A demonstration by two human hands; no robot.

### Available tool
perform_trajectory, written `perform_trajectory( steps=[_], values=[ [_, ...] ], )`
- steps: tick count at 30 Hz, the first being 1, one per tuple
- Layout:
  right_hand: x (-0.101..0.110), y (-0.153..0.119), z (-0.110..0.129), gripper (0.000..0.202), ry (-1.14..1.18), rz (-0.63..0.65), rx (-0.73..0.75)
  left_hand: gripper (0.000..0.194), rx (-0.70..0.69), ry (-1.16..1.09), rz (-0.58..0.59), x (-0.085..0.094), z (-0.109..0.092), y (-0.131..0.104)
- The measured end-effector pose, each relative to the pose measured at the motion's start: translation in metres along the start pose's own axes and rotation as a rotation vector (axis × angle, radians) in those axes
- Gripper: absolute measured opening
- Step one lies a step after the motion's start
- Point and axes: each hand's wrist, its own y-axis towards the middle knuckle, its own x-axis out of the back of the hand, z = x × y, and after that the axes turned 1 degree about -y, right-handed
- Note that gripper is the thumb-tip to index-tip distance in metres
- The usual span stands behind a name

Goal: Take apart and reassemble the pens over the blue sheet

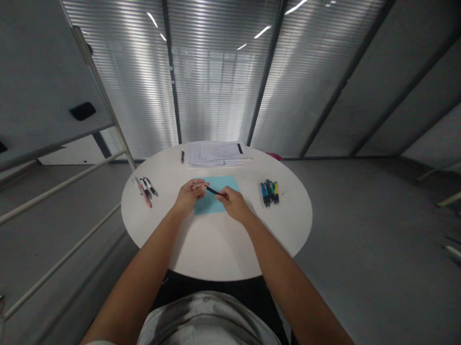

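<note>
Between my two hands a slim black pen (213, 191) is held slantwise above a light blue sheet (211, 206) on the round white table. My left hand (191, 195) pinches the pen's upper left end, where a small pale or shiny tip shows. My right hand (234, 203) grips the other end, with the thumb along the barrel. Both hands are closed, and the fingers partly hide the pen's ends. To the right lies a group of pens (269, 193) with black, blue, green and yellow parts. Several white, black and pinkish pens (146, 189) lie at the left.
A stack of printed papers (214, 154) lies at the far side of the table (219, 255), with a dark pen (182, 157) beside it. A whiteboard (36, 74) on a pale metal frame stands close at the left. Glass panels with blinds (213, 65) rise behind.
</note>
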Motion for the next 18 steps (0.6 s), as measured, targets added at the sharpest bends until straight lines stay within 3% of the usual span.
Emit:
perform_trajectory(
  steps=[4, 8, 10, 13, 16, 18],
  values=[
    [0.003, -0.002, 0.001, 0.035, -0.055, 0.063, 0.007, 0.038, -0.007, 0.007, 0.005, 0.0, 0.0, 0.0],
    [0.001, -0.003, 0.001, 0.021, -0.029, 0.037, -0.044, 0.039, 0.01, 0.0, 0.017, -0.003, -0.001, -0.001],
    [0.0, -0.002, -0.001, 0.024, -0.005, 0.023, -0.071, 0.04, 0.015, -0.001, 0.012, -0.004, -0.001, -0.002],
    [-0.001, -0.001, -0.002, 0.019, -0.008, 0.032, -0.018, 0.04, 0.021, -0.023, -0.009, -0.005, -0.002, -0.002],
    [0.0, 0.0, -0.003, 0.031, -0.038, 0.019, 0.066, 0.043, 0.039, -0.051, -0.038, -0.008, -0.005, -0.003],
    [-0.001, 0.001, -0.002, 0.027, -0.013, -0.014, 0.045, 0.045, 0.047, -0.055, -0.052, -0.01, -0.008, -0.005]
  ],
)
